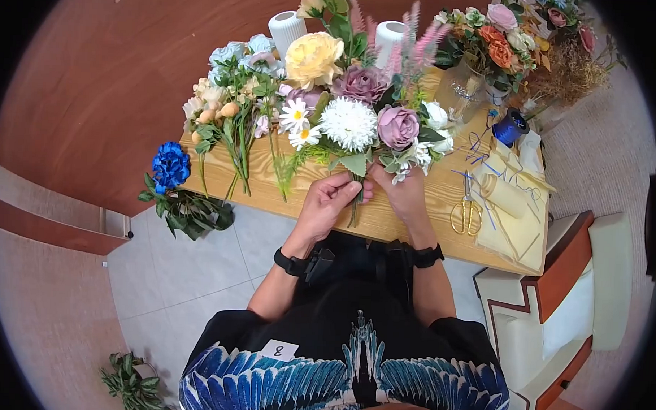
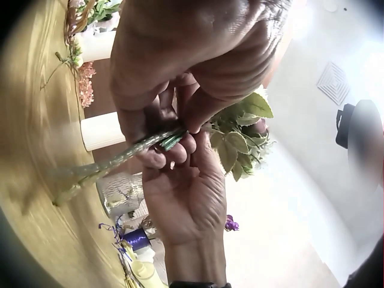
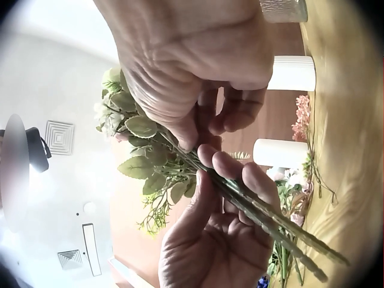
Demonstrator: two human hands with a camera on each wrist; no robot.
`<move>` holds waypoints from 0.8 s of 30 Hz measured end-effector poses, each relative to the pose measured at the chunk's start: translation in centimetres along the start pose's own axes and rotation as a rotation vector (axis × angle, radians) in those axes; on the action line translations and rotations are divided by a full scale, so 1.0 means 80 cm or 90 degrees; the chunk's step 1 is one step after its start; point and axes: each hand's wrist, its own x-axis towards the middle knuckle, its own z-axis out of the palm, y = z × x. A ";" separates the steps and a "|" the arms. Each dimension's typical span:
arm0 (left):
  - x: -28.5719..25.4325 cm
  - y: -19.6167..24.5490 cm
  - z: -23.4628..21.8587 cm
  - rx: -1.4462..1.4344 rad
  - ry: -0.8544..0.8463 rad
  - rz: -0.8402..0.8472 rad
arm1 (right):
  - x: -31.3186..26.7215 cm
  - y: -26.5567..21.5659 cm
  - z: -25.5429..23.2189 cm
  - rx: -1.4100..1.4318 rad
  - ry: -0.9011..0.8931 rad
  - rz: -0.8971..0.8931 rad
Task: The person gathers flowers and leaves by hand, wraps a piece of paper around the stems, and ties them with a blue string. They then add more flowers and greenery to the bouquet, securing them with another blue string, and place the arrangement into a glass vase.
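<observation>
A mixed artificial bouquet [image 1: 348,124] leans up over the table's front edge, with a white chrysanthemum, mauve roses, daisies and a large cream-yellow bloom. My left hand [image 1: 329,205] grips its green stems [image 3: 264,213] between thumb and curled fingers, and the stem ends stick out below. Just under the leaves, my right hand [image 1: 401,193] pinches the stems with thumb and fingers. The right wrist view has the right hand [image 3: 198,66] above and the left hand [image 3: 222,246] below, close together on the bundle. Blooms partly hide the right fingertips in the head view.
Loose flower stems [image 1: 240,130] lie on the table's left, beside a blue flower [image 1: 171,165] at the corner. Two white vases [image 1: 287,31] stand behind. To the right are gold-handled scissors [image 1: 466,215], rolled cream paper [image 1: 503,195], a blue ribbon spool [image 1: 510,127] and a glass vase [image 1: 460,94].
</observation>
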 end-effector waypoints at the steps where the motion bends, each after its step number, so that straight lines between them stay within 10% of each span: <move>1: 0.000 0.000 0.000 0.001 -0.001 0.001 | 0.000 0.005 -0.001 0.000 0.000 -0.001; 3: 0.000 0.001 0.000 0.002 -0.002 0.003 | -0.001 0.011 0.000 0.188 -0.059 0.086; 13: -0.002 -0.014 -0.006 0.042 -0.015 0.046 | -0.004 0.000 0.008 -0.045 0.007 -0.111; 24: -0.002 -0.016 0.000 0.053 -0.005 0.082 | -0.012 0.008 0.002 0.004 0.028 -0.016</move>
